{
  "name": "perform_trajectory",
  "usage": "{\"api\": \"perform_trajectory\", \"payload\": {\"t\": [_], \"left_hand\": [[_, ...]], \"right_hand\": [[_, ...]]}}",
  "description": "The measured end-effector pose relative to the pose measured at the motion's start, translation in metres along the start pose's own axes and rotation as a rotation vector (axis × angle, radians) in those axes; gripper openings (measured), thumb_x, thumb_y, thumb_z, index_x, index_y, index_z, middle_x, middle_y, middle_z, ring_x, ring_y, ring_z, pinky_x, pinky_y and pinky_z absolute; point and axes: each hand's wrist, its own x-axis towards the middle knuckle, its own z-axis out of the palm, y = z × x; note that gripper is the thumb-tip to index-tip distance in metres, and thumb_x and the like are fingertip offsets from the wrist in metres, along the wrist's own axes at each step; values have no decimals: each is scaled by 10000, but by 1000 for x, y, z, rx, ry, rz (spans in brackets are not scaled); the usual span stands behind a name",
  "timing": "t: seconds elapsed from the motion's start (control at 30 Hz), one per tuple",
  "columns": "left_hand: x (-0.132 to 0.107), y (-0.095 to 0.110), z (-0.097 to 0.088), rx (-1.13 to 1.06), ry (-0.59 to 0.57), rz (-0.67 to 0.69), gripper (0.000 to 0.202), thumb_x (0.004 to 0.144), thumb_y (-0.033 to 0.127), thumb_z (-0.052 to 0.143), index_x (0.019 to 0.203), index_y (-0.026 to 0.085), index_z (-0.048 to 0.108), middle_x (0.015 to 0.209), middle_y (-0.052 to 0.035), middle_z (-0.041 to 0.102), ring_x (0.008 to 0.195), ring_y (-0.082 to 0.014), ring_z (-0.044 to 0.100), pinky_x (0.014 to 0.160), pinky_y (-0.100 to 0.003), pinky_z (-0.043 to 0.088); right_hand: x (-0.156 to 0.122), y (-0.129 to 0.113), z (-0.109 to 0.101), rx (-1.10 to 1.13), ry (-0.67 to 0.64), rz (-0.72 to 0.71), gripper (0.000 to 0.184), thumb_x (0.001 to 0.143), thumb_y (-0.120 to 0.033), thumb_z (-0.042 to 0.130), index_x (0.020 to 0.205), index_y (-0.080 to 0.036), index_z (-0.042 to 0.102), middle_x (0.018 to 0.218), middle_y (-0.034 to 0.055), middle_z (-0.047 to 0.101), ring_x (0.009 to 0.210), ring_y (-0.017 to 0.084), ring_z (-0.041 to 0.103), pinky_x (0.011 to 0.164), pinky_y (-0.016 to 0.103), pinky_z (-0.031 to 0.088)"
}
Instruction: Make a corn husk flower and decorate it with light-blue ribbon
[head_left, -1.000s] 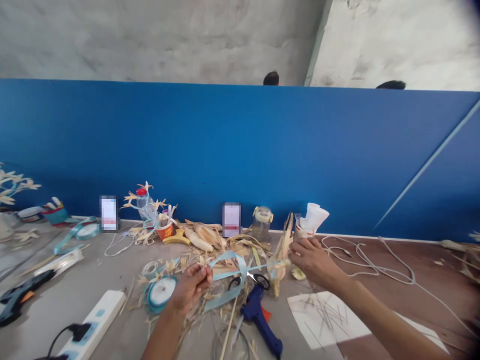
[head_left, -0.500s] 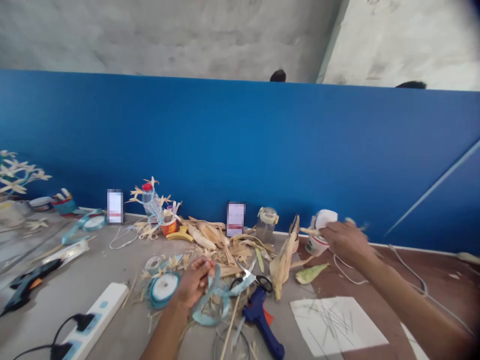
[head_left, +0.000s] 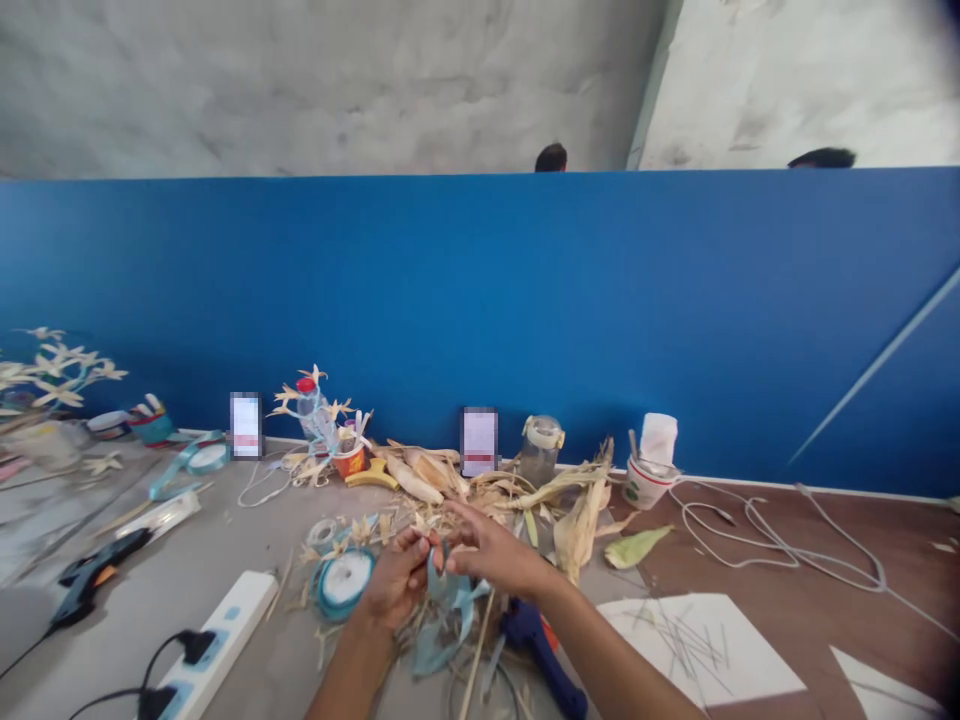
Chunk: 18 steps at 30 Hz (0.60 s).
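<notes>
- Left hand (head_left: 397,585) and right hand (head_left: 491,553) meet over the light blue ribbon (head_left: 444,625), just right of the ribbon spool (head_left: 343,582); both sets of fingers are pinched shut on the ribbon.
- The ribbon hangs in loose loops below the hands, right of the spool, above the blue glue gun (head_left: 541,655).
- Judgement: keep the pinch close to the fingertips and hold even tension, so the loops do not snag the dried husks (head_left: 555,500) beyond the spool.
</notes>
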Motion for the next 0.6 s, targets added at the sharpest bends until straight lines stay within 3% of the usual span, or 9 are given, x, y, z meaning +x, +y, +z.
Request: {"api": "perform_trajectory", "payload": {"t": [0.07,0.17,0.27,0.37,0.43,0.5,0.6], "left_hand": [[-1,3,-1,-73,-11,44,287,563,325,796,675,128,618,418,48,537,313,-4,304,372,-145,277],[0,8,-3,-196,4,131,251,592,286,781,682,139,599,396,82,479,311,-6,304,395,-153,331],[1,9,-3,-204,15,121,240,614,261,766,712,138,584,444,76,522,303,12,298,418,-151,367],[2,4,-1,-118,22,39,289,608,308,764,742,142,569,524,49,595,298,23,294,397,-141,349],[1,1,0,-53,23,-14,320,598,340,765,756,148,563,580,29,632,297,25,282,358,-130,291],[1,0,-1,-26,10,-33,322,599,350,763,757,154,562,600,25,640,298,26,265,351,-131,270],[1,1,-5,-52,-25,-10,287,612,341,763,727,158,574,524,53,594,297,24,240,384,-148,315]], "right_hand": [[1,-1,-11,64,-31,59,461,605,-302,708,1036,-184,595,631,-47,550,611,123,523,628,255,396],[-8,-12,-31,113,-13,15,293,659,-322,682,901,-167,626,625,-40,542,575,98,488,591,233,368],[-17,-21,-34,140,45,-52,401,671,-345,684,1034,-199,596,848,12,603,790,143,552,704,259,404],[-13,-12,-15,95,38,-6,623,594,-275,736,1180,-240,527,1095,52,581,1019,200,516,777,288,416],[-2,2,1,78,7,-17,647,567,-244,737,1181,-245,533,1006,24,615,948,192,545,756,280,412],[9,15,9,65,-40,-21,415,611,-292,701,1014,-218,634,795,-11,625,763,161,553,683,264,398],[18,21,1,31,148,-30,171,651,-349,652,686,-182,663,584,-38,549,570,119,463,608,254,353]]}}
